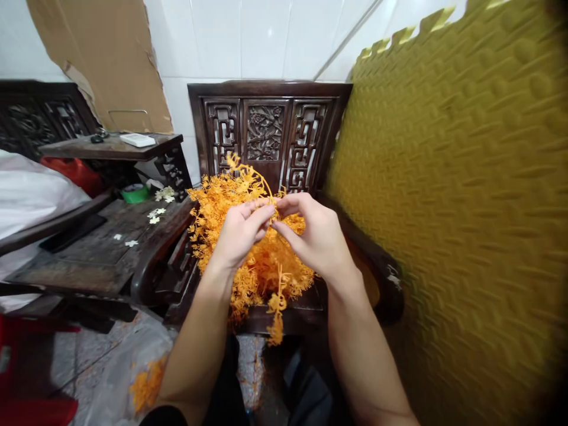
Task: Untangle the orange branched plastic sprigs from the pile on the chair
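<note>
Over the chair | our left fingers and right fingers pinch an orange strand | long axis curving up-left

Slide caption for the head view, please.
Left hand pinches an orange strand, the right hand close beside it, over a bushy orange heap on a dark carved chair.

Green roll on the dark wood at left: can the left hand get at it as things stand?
Probably, with a stretch: nothing covers the green roll. But the left hand appears to be pinching the orange strand, and the dark armrest stands between hand and roll.
</note>
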Demonstrator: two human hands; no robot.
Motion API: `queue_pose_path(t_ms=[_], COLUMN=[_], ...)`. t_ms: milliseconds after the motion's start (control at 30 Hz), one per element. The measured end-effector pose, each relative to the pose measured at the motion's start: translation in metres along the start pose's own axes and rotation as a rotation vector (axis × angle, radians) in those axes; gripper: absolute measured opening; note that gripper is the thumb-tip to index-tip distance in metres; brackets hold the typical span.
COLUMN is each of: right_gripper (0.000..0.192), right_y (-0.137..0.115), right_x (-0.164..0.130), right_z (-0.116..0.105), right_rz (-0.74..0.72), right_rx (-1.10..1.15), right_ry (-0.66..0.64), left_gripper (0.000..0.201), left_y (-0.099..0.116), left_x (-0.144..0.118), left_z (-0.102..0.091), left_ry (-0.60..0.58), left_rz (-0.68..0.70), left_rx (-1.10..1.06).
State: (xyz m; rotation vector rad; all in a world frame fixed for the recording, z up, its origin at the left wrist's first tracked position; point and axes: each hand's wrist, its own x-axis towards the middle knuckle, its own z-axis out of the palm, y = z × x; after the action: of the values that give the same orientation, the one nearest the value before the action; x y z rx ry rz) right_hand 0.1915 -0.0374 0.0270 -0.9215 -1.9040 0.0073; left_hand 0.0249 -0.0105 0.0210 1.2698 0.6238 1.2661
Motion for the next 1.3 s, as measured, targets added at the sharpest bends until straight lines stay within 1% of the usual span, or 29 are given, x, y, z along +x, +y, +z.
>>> queue_pose_path(t_ms=[33,100,167,200,300,433,533,633,700,767,833,900,967,1033,1100,1167,1233,1300], right_gripper=[0.017,0.010,0.006,0.006,0.009,0.010,0.017,0.026,0.028,0.024,0.018,0.014,0.016,0.024,0.030,0.030,0.027,0.022], right_y=[0.002,0.002,0.000,-0.001,-0.002,0.004,0.015,0.025,0.028,0.027,0.021,0.013,0.007,0.004,0.004,0.006,0.010,0.015], right_x=[0.000,0.001,0.001,0.001,0.001,0.001,0.000,-0.001,-0.002,-0.001,0.000,0.002,0.003,0.004,0.006,0.006,0.007,0.007], right_z=[0.000,-0.001,-0.002,-0.002,-0.001,-0.003,-0.006,-0.008,-0.008,-0.009,-0.011,-0.012,-0.010,-0.006,-0.003,0.000,0.003,0.005], right_rz=[0.014,0.012,-0.024,-0.051,-0.122,-0.145,-0.143,-0.155,-0.158,-0.143,-0.095,-0.001,0.130,0.247,0.322,0.363,0.391,0.408], right_rx=[0.007,0.002,-0.001,-0.002,-0.013,-0.120,-0.214,-0.260,-0.268,-0.246,-0.142,0.032,0.200,0.331,0.442,0.529,0.557,0.528], right_ry=[0.009,0.065,0.131,0.150,0.170,0.220,0.289,0.328,0.342,0.305,0.191,0.070,-0.012,-0.048,-0.029,0.033,0.084,0.129], left_gripper=[0.027,0.040,0.052,0.055,0.051,0.040,0.036,0.044,0.048,0.051,0.053,0.054,0.057,0.060,0.060,0.054,0.049,0.047], left_y=[0.001,0.003,0.004,0.003,0.001,0.000,0.002,0.005,0.006,0.007,0.007,0.006,0.004,0.003,0.002,0.003,0.003,0.003], left_x=[-0.001,-0.002,-0.002,-0.002,-0.002,-0.001,-0.004,-0.007,-0.009,-0.010,-0.009,-0.008,-0.006,-0.005,-0.004,-0.005,-0.006,-0.007], left_z=[-0.002,-0.006,-0.009,-0.009,-0.004,-0.001,-0.004,-0.005,-0.005,-0.005,-0.006,-0.008,-0.008,-0.008,-0.007,-0.005,-0.003,0.000], left_ry=[0.005,0.037,0.064,0.067,0.065,0.080,0.047,0.016,-0.004,-0.019,-0.018,-0.046,-0.098,-0.136,-0.136,-0.176,-0.211,-0.215], left_rz=[0.002,0.030,0.074,0.093,0.163,0.289,0.265,0.239,0.235,0.201,0.162,0.167,0.190,0.199,0.205,0.221,0.227,0.220], left_rx=[0.033,0.142,0.267,0.316,0.382,0.477,0.600,0.676,0.674,0.641,0.640,0.676,0.706,0.719,0.735,0.741,0.748,0.762])
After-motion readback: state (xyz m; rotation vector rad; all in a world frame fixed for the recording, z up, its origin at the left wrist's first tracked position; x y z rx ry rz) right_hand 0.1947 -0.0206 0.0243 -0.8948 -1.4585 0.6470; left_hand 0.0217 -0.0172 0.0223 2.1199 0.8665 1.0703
